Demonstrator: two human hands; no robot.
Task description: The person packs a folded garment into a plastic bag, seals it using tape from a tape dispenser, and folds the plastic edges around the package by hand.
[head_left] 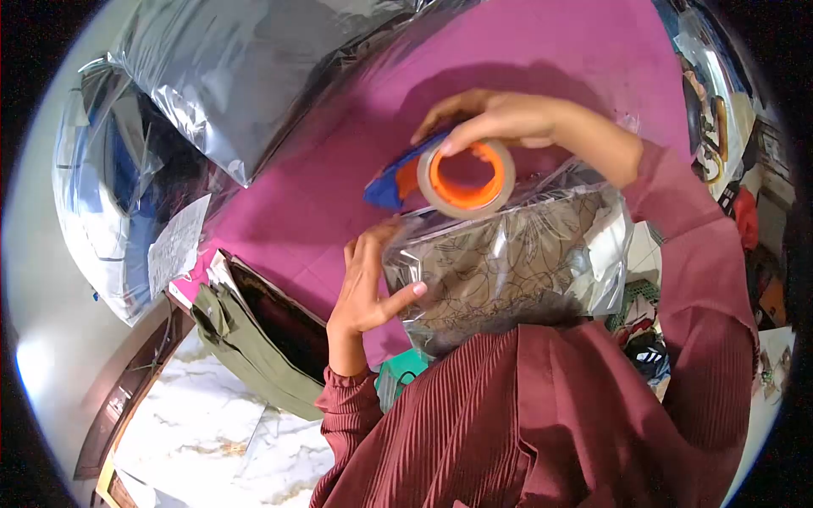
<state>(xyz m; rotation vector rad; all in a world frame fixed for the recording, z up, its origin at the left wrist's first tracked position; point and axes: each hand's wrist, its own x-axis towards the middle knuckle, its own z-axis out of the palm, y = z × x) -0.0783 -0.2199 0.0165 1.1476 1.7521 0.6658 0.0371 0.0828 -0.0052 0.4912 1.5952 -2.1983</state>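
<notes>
My right hand (500, 120) is closed on a tape dispenser (388, 188) with a blue body, which carries a roll of tape (426, 188) on an orange core. The dispenser is over the upper edge of a clear plastic package (500, 271). Inside the package is folded brown fabric with dark line patterns. My left hand (364, 284) grips the package's left end, thumb on its face and fingers at its upper left corner. Whether a strip of tape runs from the roll to the package, I cannot tell.
The package lies against a pink-covered surface (542, 42). Large grey plastic-wrapped bundles (229, 76) stand at the upper left, with a paper sheet (178, 245) below them. An olive cloth item (254, 356) hangs at the lower left, above marble-patterned tiles (203, 415). Mixed items crowd the right side.
</notes>
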